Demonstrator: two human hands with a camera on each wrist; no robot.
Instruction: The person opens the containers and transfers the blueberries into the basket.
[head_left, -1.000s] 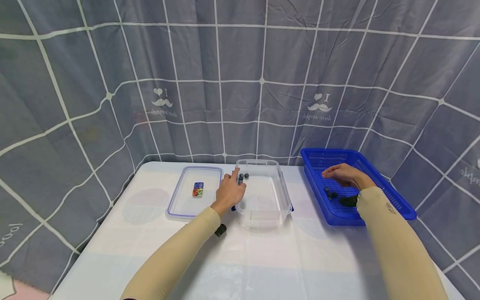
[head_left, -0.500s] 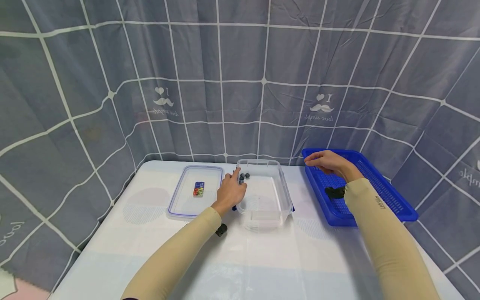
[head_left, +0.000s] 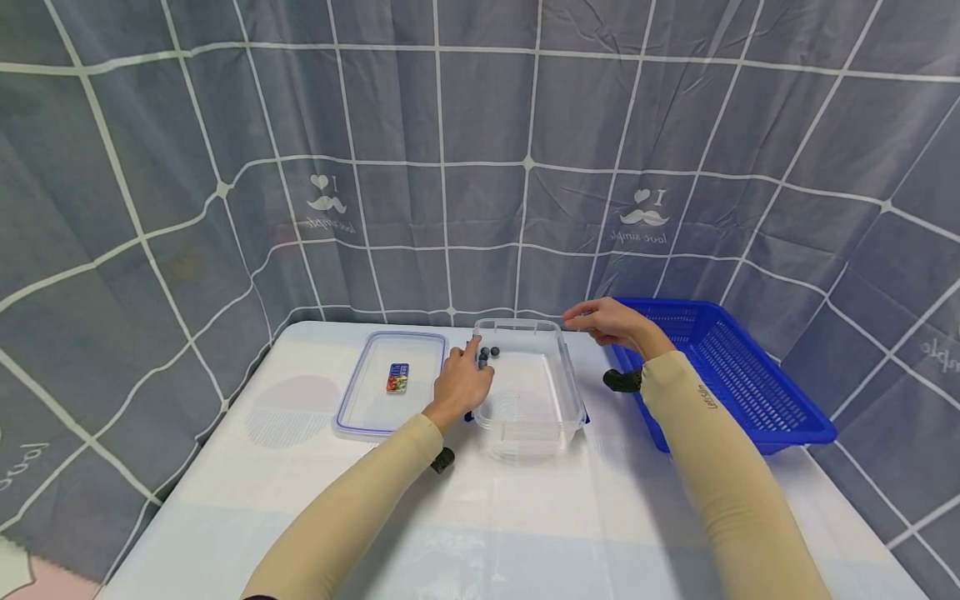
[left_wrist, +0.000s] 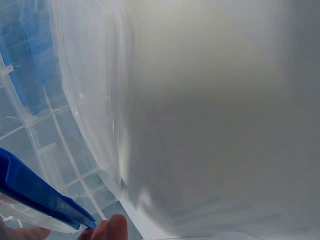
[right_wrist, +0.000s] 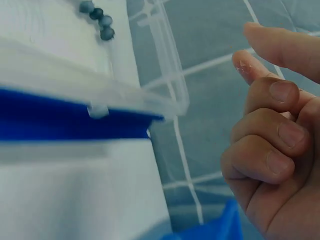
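Your left hand (head_left: 461, 379) points its index finger (head_left: 473, 343) forward; your right hand (head_left: 617, 324) curls 3 fingers (right_wrist: 265, 131) beside its extended thumb and index finger.

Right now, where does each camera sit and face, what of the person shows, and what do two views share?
Head: worn on the head, facing forward and down at the clear plastic box, blue basket and curtain; left hand, right hand and sleeves show.
Left wrist: worn on that wrist, facing the box's blue latch; some fingers show.
Right wrist: worn there, facing the box's side and curtain; curled fingers show.
Shared: head and right wrist both show blueberries.
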